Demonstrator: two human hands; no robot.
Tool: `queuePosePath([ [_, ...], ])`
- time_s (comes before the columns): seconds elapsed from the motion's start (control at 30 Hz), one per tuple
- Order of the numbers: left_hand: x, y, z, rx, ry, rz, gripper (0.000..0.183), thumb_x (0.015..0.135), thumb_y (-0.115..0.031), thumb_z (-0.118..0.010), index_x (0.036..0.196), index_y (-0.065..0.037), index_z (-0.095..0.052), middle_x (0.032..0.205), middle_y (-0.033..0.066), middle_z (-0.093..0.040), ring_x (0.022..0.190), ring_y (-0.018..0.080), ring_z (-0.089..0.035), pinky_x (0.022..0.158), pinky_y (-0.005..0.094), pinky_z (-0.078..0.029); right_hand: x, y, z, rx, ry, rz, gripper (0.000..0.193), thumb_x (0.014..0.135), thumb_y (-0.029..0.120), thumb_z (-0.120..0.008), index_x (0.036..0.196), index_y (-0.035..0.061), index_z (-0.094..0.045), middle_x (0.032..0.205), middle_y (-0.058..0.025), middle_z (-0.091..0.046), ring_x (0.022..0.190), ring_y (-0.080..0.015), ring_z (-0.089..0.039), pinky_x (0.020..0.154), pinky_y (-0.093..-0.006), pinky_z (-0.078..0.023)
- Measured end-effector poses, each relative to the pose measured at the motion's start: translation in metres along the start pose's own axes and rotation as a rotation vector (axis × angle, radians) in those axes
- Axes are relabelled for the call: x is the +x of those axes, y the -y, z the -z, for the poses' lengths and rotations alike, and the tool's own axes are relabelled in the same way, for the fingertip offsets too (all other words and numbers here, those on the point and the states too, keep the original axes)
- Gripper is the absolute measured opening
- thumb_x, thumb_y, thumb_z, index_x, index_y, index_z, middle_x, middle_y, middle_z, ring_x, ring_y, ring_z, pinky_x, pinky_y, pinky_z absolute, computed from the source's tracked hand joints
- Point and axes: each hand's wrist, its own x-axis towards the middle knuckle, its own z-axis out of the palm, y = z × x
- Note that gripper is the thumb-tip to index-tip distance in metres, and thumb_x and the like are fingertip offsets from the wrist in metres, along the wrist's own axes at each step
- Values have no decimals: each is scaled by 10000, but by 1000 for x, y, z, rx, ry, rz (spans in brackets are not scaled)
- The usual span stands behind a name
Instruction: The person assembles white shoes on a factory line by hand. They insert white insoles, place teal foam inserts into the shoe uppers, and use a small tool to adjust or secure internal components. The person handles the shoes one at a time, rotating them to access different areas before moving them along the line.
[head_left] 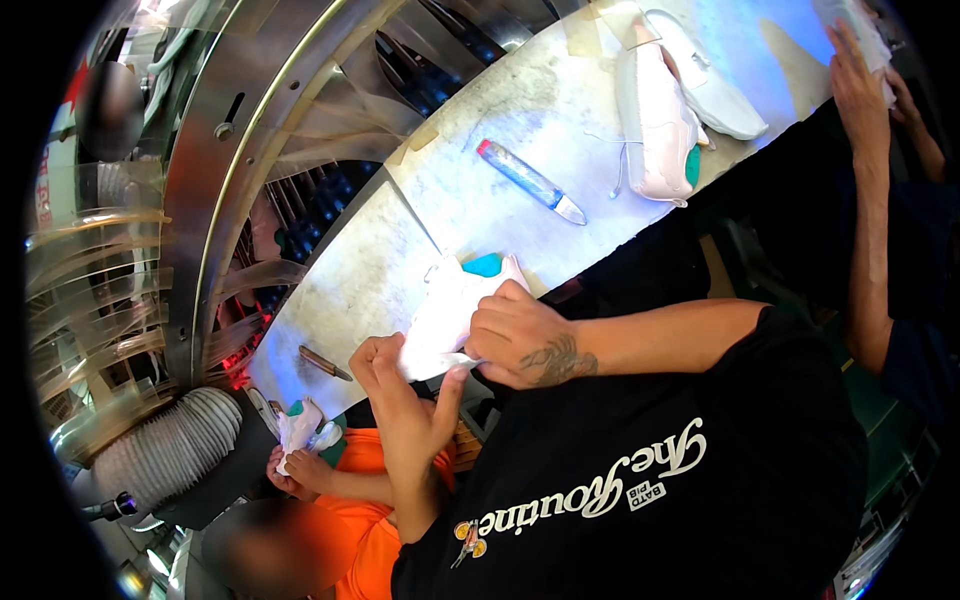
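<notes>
Between my hands sits a pale pinkish-white shoe upper (pixel 440 312), washed bright, its teal patch (pixel 483 265) showing just beyond my right hand (pixel 520 336), which grips its right side; my left hand (pixel 402 392) holds its near edge.

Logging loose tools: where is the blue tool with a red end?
In the head view, the blue tool lies on the bench above centre, left of the pale shoes and above the person's right hand.

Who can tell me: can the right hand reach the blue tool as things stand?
Probably yes: the blue tool lies uncovered on the table, though the right hand may need to release the white shoe.
</notes>
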Motion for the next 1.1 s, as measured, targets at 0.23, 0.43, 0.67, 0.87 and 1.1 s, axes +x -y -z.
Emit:
queuePosePath([
  [0.23,15,11,-18,-39,-118,-102,500,849,-222,-858,1206,51,-639,1174,202,-572,1101,360,-547,985,471,-449,13,-21,11,205,19,-82,256,802,103,-807,1015,77,-666,992,-102,-631,965,-324,-639,838,-436,-481],
  [0.43,16,17,-24,-58,-151,-46,385,933,-173,-744,1218,61,-636,1184,214,-570,1108,350,-546,1007,459,-435,18,-19,7,243,64,-218,326,789,87,-801,1057,54,-618,1001,-136,-623,899,-364,-632,825,-474,-505],
  [0.67,13,26,-32,18,-145,-33,598,853,-188,-850,1332,43,-577,1271,234,-528,1227,385,-488,1058,512,-429,28,-11,10,212,81,-385,439,801,93,-782,1158,16,-539,1106,-179,-554,902,-403,-636,740,-484,-532],
  [0.87,17,29,-50,33,-201,139,679,799,-224,-931,1308,34,-562,1318,237,-511,1316,404,-457,1106,516,-414,40,-11,-1,184,182,-501,519,769,122,-824,1181,-22,-543,1177,-210,-535,952,-428,-675,799,-520,-584],
  [1.1,-10,126,-84,-632,-337,537,407,910,-133,-854,1196,-3,-596,1119,124,-657,979,234,-651,908,384,-537,49,-29,41,-74,32,-386,544,840,300,-874,1237,36,-612,1255,-164,-583,1153,-378,-633,1042,-483,-508],
])
